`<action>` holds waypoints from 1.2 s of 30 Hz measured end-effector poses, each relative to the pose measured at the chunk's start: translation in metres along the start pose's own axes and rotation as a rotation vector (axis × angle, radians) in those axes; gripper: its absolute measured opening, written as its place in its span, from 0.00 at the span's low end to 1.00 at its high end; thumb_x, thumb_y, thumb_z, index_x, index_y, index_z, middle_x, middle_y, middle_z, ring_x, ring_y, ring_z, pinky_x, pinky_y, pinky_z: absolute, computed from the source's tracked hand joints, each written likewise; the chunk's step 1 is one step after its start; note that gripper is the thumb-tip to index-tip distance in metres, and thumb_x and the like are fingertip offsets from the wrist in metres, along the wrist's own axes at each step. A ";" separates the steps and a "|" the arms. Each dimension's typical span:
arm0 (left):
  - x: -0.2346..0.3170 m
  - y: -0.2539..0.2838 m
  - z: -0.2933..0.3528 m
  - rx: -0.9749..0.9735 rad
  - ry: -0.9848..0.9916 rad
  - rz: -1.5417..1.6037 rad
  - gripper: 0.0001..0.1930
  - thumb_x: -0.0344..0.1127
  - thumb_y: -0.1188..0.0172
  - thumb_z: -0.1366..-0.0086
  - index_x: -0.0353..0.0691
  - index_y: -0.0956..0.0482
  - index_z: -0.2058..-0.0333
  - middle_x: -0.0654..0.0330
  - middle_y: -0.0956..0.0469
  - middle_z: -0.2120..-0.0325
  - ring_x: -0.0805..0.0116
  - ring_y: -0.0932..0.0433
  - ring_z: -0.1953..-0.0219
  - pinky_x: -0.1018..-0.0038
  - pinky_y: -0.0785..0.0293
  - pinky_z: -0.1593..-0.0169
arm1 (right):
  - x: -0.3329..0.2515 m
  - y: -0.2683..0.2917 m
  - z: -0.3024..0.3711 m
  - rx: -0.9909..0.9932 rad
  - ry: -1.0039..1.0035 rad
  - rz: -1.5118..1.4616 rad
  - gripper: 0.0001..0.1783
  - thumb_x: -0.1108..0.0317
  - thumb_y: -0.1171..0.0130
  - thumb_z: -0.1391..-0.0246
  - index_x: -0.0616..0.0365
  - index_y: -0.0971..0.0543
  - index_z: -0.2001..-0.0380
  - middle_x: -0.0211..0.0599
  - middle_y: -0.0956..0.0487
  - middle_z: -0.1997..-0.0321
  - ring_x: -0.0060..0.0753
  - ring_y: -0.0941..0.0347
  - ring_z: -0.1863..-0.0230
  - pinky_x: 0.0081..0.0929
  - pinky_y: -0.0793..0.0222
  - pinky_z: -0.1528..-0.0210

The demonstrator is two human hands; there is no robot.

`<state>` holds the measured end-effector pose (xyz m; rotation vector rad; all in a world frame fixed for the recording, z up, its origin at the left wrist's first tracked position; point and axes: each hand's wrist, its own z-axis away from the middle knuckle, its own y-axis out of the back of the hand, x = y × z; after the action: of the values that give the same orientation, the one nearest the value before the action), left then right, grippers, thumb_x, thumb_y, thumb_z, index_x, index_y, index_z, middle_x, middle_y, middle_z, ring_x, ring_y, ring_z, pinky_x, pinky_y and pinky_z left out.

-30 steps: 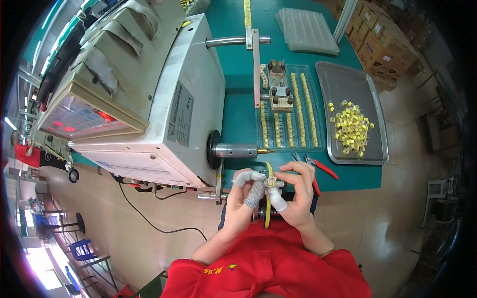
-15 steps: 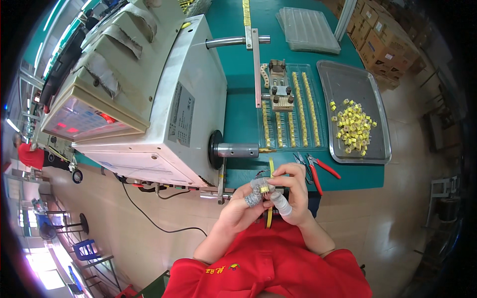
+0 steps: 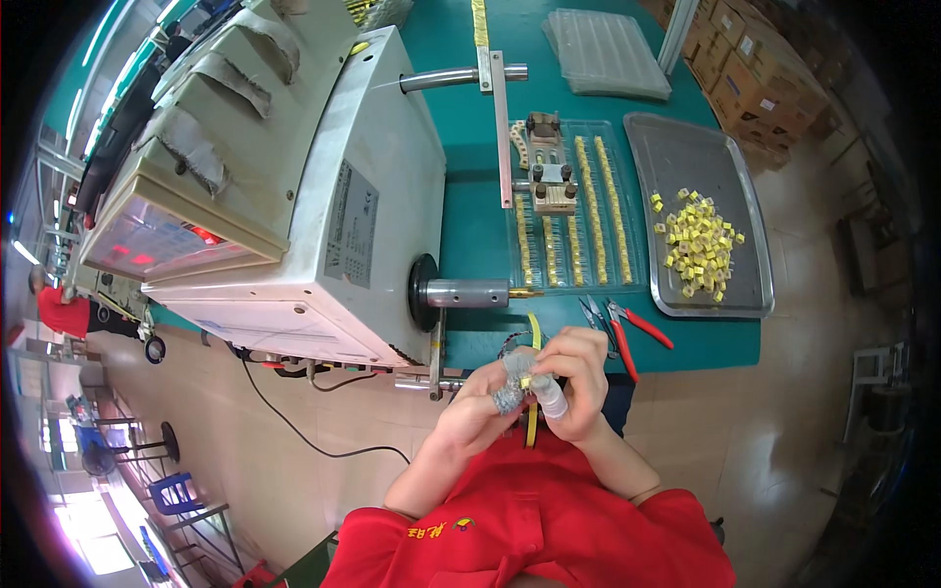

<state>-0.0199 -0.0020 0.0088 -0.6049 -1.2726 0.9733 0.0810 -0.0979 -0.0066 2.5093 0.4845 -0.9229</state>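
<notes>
In front of my red shirt, both hands meet around a small yellow wound coil part (image 3: 525,383), which is partly hidden by the fingers. My left hand (image 3: 472,414), with grey wrapping on its thumb and a fingertip, grips the part from the left. My right hand (image 3: 580,377) is closed against the part from the other side; its thumb wears a white ribbed cover (image 3: 551,399). A yellow tape strip (image 3: 532,431) hangs just behind the hands. Beyond them, a winding machine's spindle (image 3: 470,293) points right, ending in a brass-coloured tip.
Red-handled pliers (image 3: 623,343) and cutters (image 3: 647,328) lie right of the hands on the green table (image 3: 480,343). Farther back are a clear tray (image 3: 637,265) with rows of yellow parts, a metal clamp fixture (image 3: 552,186), and a metal tray (image 3: 686,147) piled with coil parts.
My right fingers and thumb have closed in on the coil part, covering more of it. The part has shifted slightly toward me. Both hands stay in about the same place.
</notes>
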 end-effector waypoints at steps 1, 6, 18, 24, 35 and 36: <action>0.000 0.001 0.001 0.000 0.004 0.001 0.18 0.26 0.48 0.47 0.33 0.35 0.56 0.65 0.34 0.64 0.77 0.35 0.60 0.79 0.39 0.55 | -0.001 0.000 0.000 -0.004 -0.021 -0.024 0.09 0.69 0.40 0.58 0.59 0.27 0.72 0.36 0.28 0.67 0.39 0.37 0.65 0.30 0.40 0.62; 0.001 0.005 0.003 0.053 0.001 -0.135 0.16 0.27 0.47 0.45 0.32 0.34 0.56 0.65 0.36 0.61 0.77 0.35 0.57 0.81 0.40 0.53 | -0.002 -0.004 0.006 -0.001 -0.125 -0.117 0.07 0.72 0.42 0.58 0.60 0.28 0.73 0.37 0.28 0.67 0.39 0.37 0.64 0.29 0.40 0.60; 0.002 0.007 -0.001 0.021 -0.070 -0.098 0.14 0.25 0.48 0.45 0.32 0.34 0.58 0.66 0.39 0.59 0.77 0.36 0.56 0.81 0.40 0.52 | -0.003 -0.004 0.012 -0.062 -0.369 -0.479 0.10 0.75 0.44 0.59 0.55 0.29 0.69 0.37 0.33 0.62 0.36 0.41 0.57 0.30 0.46 0.52; 0.007 0.010 0.001 0.026 -0.242 -0.369 0.10 0.25 0.47 0.44 0.34 0.31 0.62 0.63 0.41 0.59 0.75 0.36 0.55 0.80 0.40 0.52 | -0.004 -0.013 0.011 -0.082 -0.400 -0.705 0.08 0.78 0.45 0.55 0.56 0.30 0.70 0.39 0.38 0.58 0.31 0.41 0.55 0.25 0.45 0.51; 0.001 -0.003 0.000 -0.037 -0.193 -0.239 0.12 0.21 0.52 0.47 0.32 0.31 0.62 0.63 0.38 0.63 0.73 0.35 0.57 0.78 0.38 0.55 | -0.007 -0.003 0.015 -0.046 -0.328 -0.564 0.09 0.63 0.48 0.48 0.55 0.34 0.69 0.39 0.39 0.57 0.28 0.41 0.57 0.26 0.46 0.51; 0.001 0.000 0.002 -0.040 -0.175 -0.248 0.13 0.23 0.51 0.45 0.32 0.32 0.59 0.63 0.36 0.62 0.75 0.35 0.55 0.79 0.40 0.52 | -0.007 -0.004 0.015 -0.061 -0.267 -0.482 0.10 0.62 0.49 0.48 0.55 0.34 0.69 0.39 0.39 0.57 0.29 0.41 0.57 0.26 0.46 0.51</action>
<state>-0.0216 -0.0012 0.0095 -0.3867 -1.4867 0.8090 0.0667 -0.1031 -0.0135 2.2023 1.0339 -1.3703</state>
